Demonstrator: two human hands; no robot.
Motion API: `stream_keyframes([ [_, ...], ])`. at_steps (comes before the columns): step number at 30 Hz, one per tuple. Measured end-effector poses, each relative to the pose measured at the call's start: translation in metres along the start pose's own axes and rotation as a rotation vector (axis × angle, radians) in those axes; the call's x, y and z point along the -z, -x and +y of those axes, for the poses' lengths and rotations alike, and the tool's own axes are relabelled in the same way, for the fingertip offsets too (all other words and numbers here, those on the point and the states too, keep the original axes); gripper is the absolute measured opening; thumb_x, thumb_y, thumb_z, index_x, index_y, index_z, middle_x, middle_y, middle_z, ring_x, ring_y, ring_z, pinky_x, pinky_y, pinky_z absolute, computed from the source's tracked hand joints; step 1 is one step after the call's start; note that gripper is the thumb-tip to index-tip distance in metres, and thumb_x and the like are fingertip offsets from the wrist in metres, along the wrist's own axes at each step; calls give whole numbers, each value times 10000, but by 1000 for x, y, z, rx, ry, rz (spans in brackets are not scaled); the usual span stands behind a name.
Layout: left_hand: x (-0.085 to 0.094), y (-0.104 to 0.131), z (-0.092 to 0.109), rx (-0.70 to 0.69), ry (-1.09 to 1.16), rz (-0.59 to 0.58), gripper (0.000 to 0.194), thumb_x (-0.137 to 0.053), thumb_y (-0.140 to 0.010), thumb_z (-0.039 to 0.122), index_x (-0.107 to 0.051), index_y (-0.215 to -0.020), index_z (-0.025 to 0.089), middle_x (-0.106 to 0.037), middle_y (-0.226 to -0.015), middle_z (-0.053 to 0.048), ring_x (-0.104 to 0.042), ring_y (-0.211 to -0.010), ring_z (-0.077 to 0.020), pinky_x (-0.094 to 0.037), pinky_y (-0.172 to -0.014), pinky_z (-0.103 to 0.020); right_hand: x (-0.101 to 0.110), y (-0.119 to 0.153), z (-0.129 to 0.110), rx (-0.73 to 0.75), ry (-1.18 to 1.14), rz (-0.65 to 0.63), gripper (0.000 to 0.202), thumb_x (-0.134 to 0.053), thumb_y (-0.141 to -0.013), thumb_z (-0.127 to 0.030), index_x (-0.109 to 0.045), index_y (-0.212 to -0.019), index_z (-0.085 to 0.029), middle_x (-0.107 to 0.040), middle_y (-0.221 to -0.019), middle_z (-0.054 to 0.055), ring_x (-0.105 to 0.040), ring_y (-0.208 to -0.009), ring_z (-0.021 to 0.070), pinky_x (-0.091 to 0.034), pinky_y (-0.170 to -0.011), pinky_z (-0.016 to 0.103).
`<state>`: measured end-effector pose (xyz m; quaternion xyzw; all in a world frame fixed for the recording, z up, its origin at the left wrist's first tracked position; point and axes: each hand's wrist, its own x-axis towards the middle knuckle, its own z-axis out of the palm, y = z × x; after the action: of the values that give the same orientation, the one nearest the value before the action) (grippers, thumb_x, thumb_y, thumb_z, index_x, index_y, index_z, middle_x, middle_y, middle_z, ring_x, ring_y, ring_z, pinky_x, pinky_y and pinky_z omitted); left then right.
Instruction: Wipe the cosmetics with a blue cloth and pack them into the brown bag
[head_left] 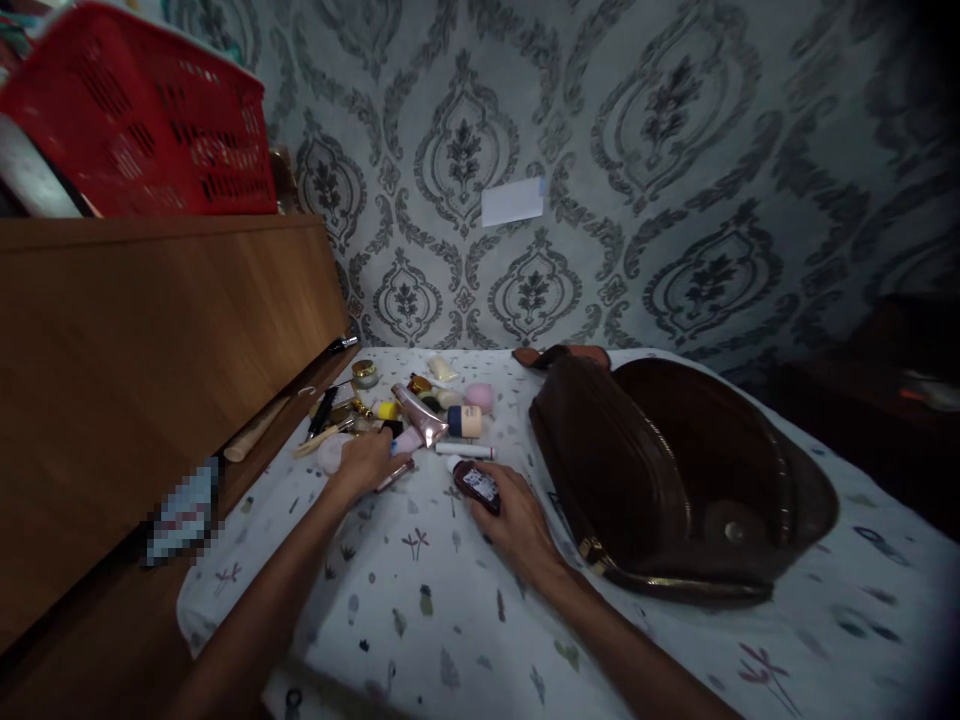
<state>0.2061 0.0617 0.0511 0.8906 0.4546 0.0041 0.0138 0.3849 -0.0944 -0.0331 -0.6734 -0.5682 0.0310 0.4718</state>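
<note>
My right hand [514, 510] is closed round a small dark bottle [478, 485] with a white cap and a pale label, low over the printed sheet. My left hand [367, 462] rests at the near edge of a pile of cosmetics, its fingers by a pink item [407, 441]; whether it grips anything is hidden. In the pile are a shiny pink tube [421, 415], a beige jar with a dark blue lid [465, 421], a pink sponge [479, 397] and a gold-lidded jar [364, 374]. A white tube [465, 451] lies just beyond the bottle.
An open brown leather bag [622, 480] lies on the right of the white printed sheet [450, 620]. On the left stands a wooden cabinet [165, 330] with a red basket [150, 110] on top. Patterned wallpaper [465, 150] covers the wall behind.
</note>
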Motion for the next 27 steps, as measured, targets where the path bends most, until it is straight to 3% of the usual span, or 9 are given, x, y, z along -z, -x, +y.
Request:
stream_keyframes([
  [5, -1, -7, -8, 62, 86, -51, 498, -599, -820, 564, -555, -1153, 196, -690, -1142, -130, -649, -1055, -324, -480, -756, -347, -1, -1, 2, -20, 8, -15, 399, -586, -760, -221, -627, -1155, -184, -682, -1124, 101, -619, -1057, 285, -481, -950, 444],
  [12, 6, -12, -23, 93, 129, -91, 483, -634, -774, 558, -643, -1082, 186, -703, -1120, -119, -651, -1043, -309, -471, -737, -304, -1, -4, 10, -59, 50, 11, 395, -582, -765, -216, -622, -1155, -169, -672, -1120, 124, -606, -1056, 300, -476, -950, 469],
  [17, 22, 11, -19, 123, 49, -27, 455, -584, -834, 444, -609, -1209, 186, -684, -1171, -163, -625, -1097, -367, -459, -793, -371, 0, -5, 11, -53, 63, 26, 396, -594, -764, -204, -621, -1157, -167, -678, -1106, 123, -607, -1046, 305, -476, -946, 482],
  [22, 38, 40, -10, 66, -58, 38, 349, -528, -892, 361, -592, -1208, 228, -703, -1100, -114, -639, -1057, -324, -444, -745, -338, 1, -4, 10, -50, 71, 14, 398, -585, -783, -198, -609, -1179, -166, -666, -1117, 123, -602, -1051, 292, -475, -943, 461],
  [27, 37, 50, -4, -103, -26, -175, 243, -579, -849, 373, -636, -1050, 248, -703, -1053, -74, -645, -983, -289, -434, -719, -323, 1, -4, 10, -52, 82, 8, 400, -604, -777, -193, -609, -1177, -183, -662, -1114, 115, -597, -1061, 287, -475, -944, 450],
])
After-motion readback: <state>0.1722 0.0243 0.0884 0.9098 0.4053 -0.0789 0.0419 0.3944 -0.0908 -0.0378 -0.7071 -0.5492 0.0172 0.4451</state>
